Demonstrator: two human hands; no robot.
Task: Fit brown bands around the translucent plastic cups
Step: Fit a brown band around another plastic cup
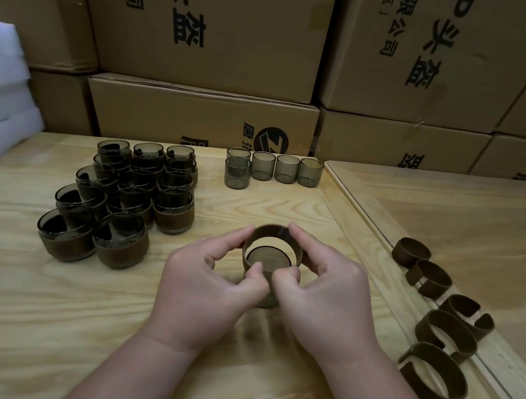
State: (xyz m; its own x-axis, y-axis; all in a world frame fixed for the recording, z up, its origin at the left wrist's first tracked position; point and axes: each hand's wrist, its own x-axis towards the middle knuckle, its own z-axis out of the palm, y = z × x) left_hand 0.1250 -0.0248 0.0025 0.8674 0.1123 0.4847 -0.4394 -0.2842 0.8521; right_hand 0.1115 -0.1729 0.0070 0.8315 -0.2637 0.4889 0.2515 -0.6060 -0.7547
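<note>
Two bare forearms are seen rising from the bottom edge, and the left hand (209,284) and right hand (326,292) are closed from either side on one translucent cup (270,259), which is held upright at the middle of the wooden table (45,308). A brown band (247,245) is wrapped around the cup's wall; it is pinched by both thumbs at the near rim, while the forefingers are curled over the far rim.

To the left, a cluster of banded cups (121,198) is stacked in two tiers on the pale, strongly grained wood. At the far edge, a short row of bare cups (273,169) is set, one of them stacked on another. To the right, a raised wooden ledge under a glass sheet (472,220) is seen, and a line of loose bands (434,308) is laid along its edge.

The table is backed by a wall of stacked cardboard cartons (210,40) printed with dark characters. White foam sheets (4,94) are piled at the far left.
</note>
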